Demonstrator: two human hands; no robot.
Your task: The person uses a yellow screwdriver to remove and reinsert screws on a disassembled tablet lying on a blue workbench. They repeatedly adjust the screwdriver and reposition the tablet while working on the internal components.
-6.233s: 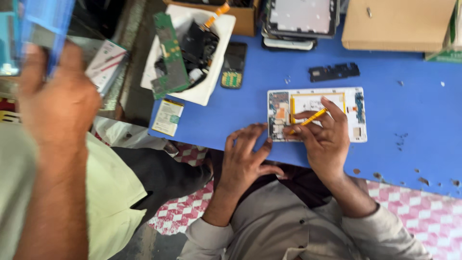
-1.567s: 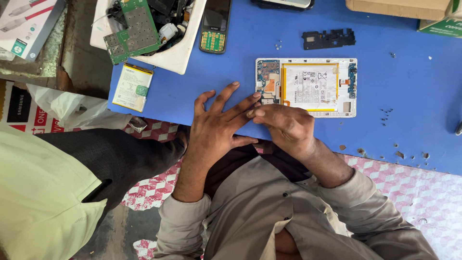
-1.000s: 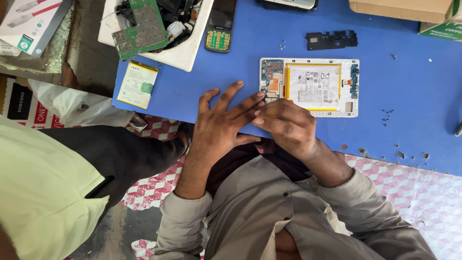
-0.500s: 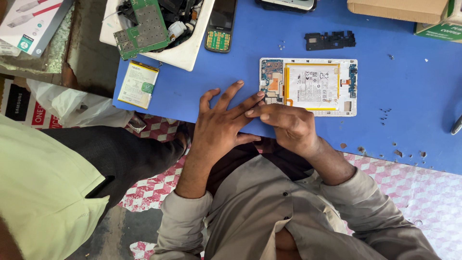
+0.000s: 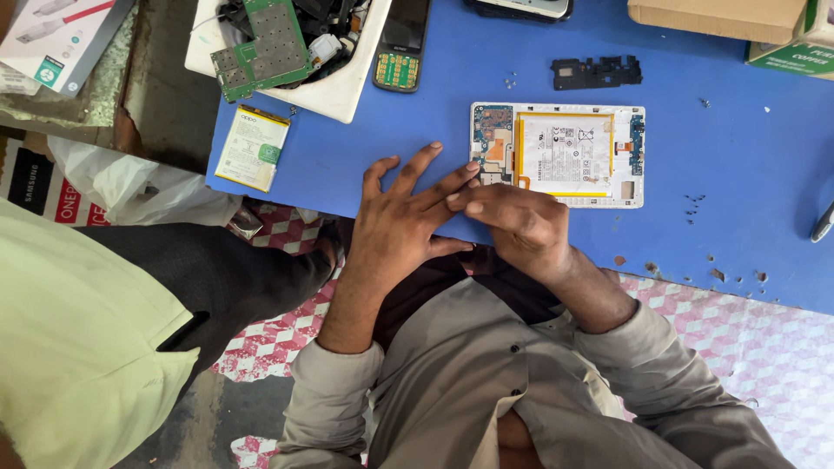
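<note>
While a white carton [image 5: 52,39] with a red cable picture lies at the upper left and a brown cardboard box [image 5: 717,17] beside a green one [image 5: 795,52] sits at the upper right, an opened white tablet [image 5: 558,155] rests on the blue desk [image 5: 738,174], its yellow-edged battery exposed. Just below its left corner, the left hand [image 5: 395,226] lies flat, fingers spread, empty. The right hand [image 5: 517,226] is curled, fingertips touching the left's; whether it pinches anything cannot be told.
</note>
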